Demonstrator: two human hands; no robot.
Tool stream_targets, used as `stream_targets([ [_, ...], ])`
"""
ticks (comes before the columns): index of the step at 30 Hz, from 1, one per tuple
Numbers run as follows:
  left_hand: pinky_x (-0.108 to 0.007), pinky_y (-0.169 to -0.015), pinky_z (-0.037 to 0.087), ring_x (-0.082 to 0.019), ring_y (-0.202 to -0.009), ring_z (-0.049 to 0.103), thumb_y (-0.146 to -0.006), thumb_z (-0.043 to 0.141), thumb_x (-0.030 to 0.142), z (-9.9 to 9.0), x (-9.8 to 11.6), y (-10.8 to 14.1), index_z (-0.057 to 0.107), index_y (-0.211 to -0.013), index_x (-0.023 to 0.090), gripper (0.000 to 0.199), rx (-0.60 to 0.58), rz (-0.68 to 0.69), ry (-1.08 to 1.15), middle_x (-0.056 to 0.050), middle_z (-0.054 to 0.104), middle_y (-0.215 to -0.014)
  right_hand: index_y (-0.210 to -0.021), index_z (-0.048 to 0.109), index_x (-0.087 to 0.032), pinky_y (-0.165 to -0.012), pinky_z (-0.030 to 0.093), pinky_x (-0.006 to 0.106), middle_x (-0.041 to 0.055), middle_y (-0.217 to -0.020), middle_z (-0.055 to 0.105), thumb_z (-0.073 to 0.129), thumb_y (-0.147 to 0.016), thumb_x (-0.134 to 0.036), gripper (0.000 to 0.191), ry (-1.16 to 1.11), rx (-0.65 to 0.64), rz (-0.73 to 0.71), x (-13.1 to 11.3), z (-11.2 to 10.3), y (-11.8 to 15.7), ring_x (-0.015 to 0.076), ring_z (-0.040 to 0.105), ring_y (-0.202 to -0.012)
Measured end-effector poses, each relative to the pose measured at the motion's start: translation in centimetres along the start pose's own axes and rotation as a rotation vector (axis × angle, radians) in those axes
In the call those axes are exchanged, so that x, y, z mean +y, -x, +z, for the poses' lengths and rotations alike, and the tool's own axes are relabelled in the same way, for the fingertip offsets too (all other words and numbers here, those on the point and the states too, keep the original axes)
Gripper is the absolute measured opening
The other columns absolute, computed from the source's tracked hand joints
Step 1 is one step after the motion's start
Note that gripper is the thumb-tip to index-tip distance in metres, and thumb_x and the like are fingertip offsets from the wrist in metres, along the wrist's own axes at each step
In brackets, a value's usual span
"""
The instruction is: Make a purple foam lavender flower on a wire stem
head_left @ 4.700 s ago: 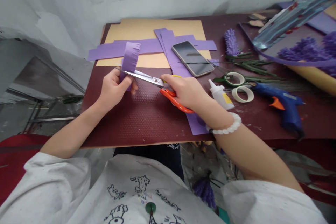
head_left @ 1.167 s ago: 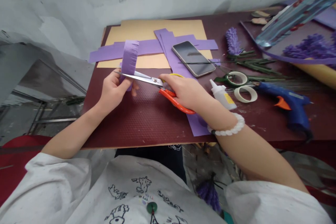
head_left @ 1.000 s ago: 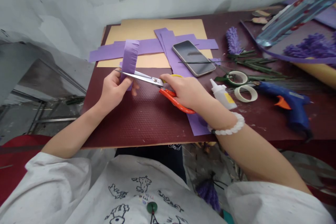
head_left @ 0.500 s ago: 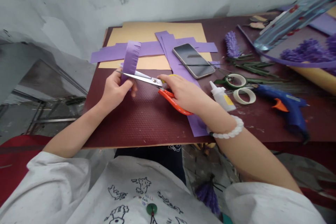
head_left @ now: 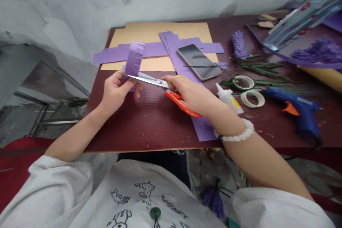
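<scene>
Between the thumb and fingers of my left hand [head_left: 117, 88] is pinched a purple paper strip [head_left: 134, 58], which curls upward and has a row of short slits along its right edge. My right hand [head_left: 196, 94] grips a pair of scissors [head_left: 181, 103] with red and yellow handles. The blades are parted and point left, lying across the strip just above my left thumb. Part of the strip below the blades is hidden by my fingers. Under my right wrist, a longer purple paper strip [head_left: 202, 130] reaches toward the table's front edge.
A phone [head_left: 199, 61] lies on purple strips over tan card [head_left: 165, 28]. To the right are a glue bottle [head_left: 228, 98], tape rolls [head_left: 252, 98], a blue glue gun [head_left: 299, 108], green stems [head_left: 264, 69] and a purple paper flower [head_left: 239, 44]. A wall [head_left: 149, 0] stands behind.
The scissors and my right hand have shifted slightly right, and the blades look a little wider apart. My left hand still holds the strip in nearly the same place.
</scene>
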State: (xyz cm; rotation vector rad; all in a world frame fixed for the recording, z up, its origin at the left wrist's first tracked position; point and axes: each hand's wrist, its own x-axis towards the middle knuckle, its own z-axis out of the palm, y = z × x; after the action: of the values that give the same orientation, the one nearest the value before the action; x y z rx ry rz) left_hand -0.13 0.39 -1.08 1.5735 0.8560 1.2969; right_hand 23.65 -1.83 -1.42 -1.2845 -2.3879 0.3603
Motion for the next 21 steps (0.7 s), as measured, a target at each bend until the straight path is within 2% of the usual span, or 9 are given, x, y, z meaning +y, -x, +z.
stream_targets([
  [6, -0.026, -0.048, 0.051, -0.012, -0.047, 0.062, -0.079, 0.071, 0.032, -0.11, -0.14, -0.09, 0.059, -0.082, 0.018, 0.019, 0.017, 0.043, 0.064, 0.000, 0.069, -0.067, -0.128, 0.047, -0.017, -0.081, 0.046, 0.038, 0.0128, -0.108, 0.065, 0.039, -0.093, -0.039, 0.042, 0.007, 0.016, -0.009, 0.07, -0.10, -0.01, 0.0254, 0.061, -0.093],
  [12, -0.028, -0.053, 0.052, -0.013, -0.047, 0.062, -0.078, 0.071, 0.039, 0.08, 0.20, -0.12, 0.059, -0.078, 0.015, 0.026, -0.024, -0.068, 0.036, -0.003, 0.070, -0.068, -0.127, 0.048, -0.017, -0.076, 0.046, 0.036, 0.0127, -0.106, 0.065, 0.039, -0.093, -0.038, 0.041, 0.048, 0.016, -0.032, 0.14, -0.03, 0.05, 0.0249, 0.061, -0.090],
  [21, -0.029, -0.055, 0.053, -0.013, -0.049, 0.063, -0.077, 0.071, 0.036, 0.14, 0.44, 0.10, 0.063, -0.072, 0.013, 0.025, -0.035, -0.083, -0.006, -0.004, 0.070, -0.065, -0.126, 0.049, -0.013, -0.072, 0.045, 0.033, 0.0134, -0.108, 0.065, 0.040, -0.092, -0.035, 0.042, 0.059, 0.001, -0.032, 0.19, -0.05, 0.08, 0.0231, 0.061, -0.083],
])
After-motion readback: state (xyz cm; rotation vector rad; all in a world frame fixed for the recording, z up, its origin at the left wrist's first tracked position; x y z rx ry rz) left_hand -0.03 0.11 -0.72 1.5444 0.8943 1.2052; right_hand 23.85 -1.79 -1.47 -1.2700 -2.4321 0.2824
